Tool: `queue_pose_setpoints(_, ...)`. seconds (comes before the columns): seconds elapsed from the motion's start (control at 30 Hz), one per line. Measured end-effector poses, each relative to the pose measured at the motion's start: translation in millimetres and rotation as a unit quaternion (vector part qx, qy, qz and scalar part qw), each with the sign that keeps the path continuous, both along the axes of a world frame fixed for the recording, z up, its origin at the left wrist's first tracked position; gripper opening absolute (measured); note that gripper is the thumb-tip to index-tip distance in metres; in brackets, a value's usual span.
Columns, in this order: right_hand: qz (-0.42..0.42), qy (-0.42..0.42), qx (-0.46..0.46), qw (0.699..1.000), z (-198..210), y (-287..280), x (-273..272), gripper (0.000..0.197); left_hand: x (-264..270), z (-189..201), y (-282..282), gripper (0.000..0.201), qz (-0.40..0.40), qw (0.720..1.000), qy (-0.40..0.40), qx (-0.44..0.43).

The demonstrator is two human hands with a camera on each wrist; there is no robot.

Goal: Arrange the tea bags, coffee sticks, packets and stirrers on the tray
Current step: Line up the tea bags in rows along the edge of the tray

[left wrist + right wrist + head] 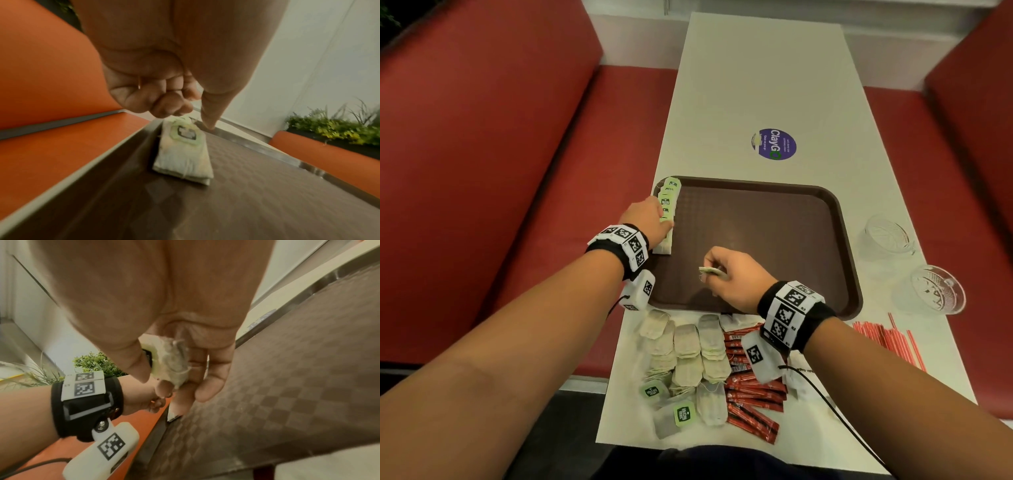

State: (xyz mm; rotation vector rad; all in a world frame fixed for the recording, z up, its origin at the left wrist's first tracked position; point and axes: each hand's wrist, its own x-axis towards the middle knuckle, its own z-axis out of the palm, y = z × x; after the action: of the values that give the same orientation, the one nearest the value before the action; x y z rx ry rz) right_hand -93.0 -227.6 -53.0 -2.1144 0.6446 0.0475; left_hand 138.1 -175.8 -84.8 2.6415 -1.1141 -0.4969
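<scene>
Teabag (170, 363) in right grip (732, 277) (wrist-view only); left grip (650, 222) curled, empty.

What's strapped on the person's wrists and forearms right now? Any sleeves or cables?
No sleeves: both forearms are bare. The left hand and right hand each have a black wrist strap carrying white blocks printed with black square marker codes, and a white tagged camera pod hanging below. A thin black cable trails from the right pod.
</scene>
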Motion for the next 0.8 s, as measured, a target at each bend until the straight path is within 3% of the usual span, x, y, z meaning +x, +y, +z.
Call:
queue_pose_setpoints(0.17, -0.017, 0.004, 0.038, 0.999, 0.4, -1.0, 2.3, 0.008, -10.4, -2.6, -14.4, 0.043, -0.042, 0.994, -0.060, 0.087)
queue_pose_setpoints(0.37, -0.020, 0.011, 0.078, 0.997, 5.8, -2.7, 3.3, 0.004, -10.7, 4.9, -12.7, 0.041, -0.038, 0.994, -0.050, 0.088)
queue_pose_setpoints(0.47, -0.024, 0.010, 0.078, 0.997, 8.9, -4.0, 5.8, 0.008, -15.9, 20.2, -2.7, 0.031, -0.045, 0.998, 0.021, -0.025)
queue_pose_setpoints(0.57, -0.025, 0.002, 0.074, 0.997, 9.4, -5.6, 8.8, 0.009, -31.9, 44.8, 15.1, 0.028, -0.130, 0.973, 0.123, -0.147)
queue_pose_setpoints(0.67, -0.038, -0.010, 0.083, 0.996, 10.3, -5.5, 12.2, 0.010, -48.7, 60.8, 36.0, 0.020, -0.197, 0.947, 0.193, -0.165)
queue_pose_setpoints(0.8, -0.039, -0.014, 0.060, 0.997, 11.7, -5.2, 15.0, 0.015, -57.0, 55.8, 53.0, 0.006, -0.221, 0.939, 0.174, -0.199)
